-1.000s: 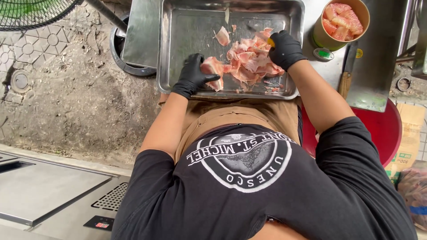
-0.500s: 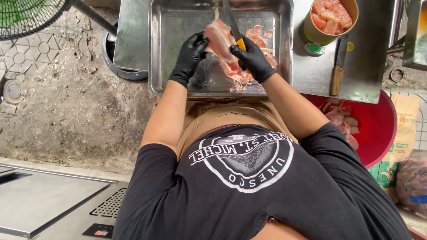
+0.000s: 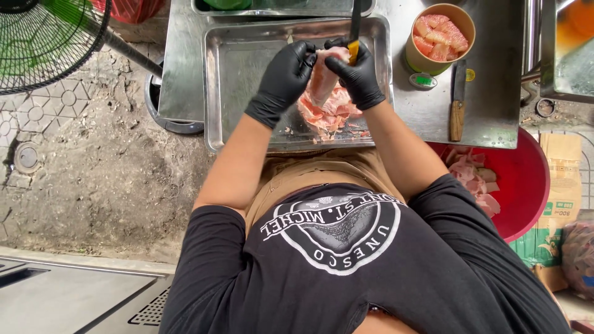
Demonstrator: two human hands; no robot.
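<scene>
Two gloved hands worked over one steel tray (image 3: 235,74) — left hand (image 3: 286,74) gripped one pink fruit segment (image 3: 323,77). Right hand (image 3: 359,77) clasped one yellow-handled knife (image 3: 354,37) — a second knife (image 3: 456,102) lay beside one tub (image 3: 439,37).

The tray (image 3: 247,74) is shiny smooth metal. Both hands wear matt black rubbery gloves. The knife (image 3: 456,102) on the worktop (image 3: 495,93) has a wood handle. The floor (image 3: 93,161) looks rough stone.

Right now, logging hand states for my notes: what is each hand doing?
Left hand: closed on the pink fruit segment.
Right hand: closed on the yellow-handled knife, touching the segment.
</scene>
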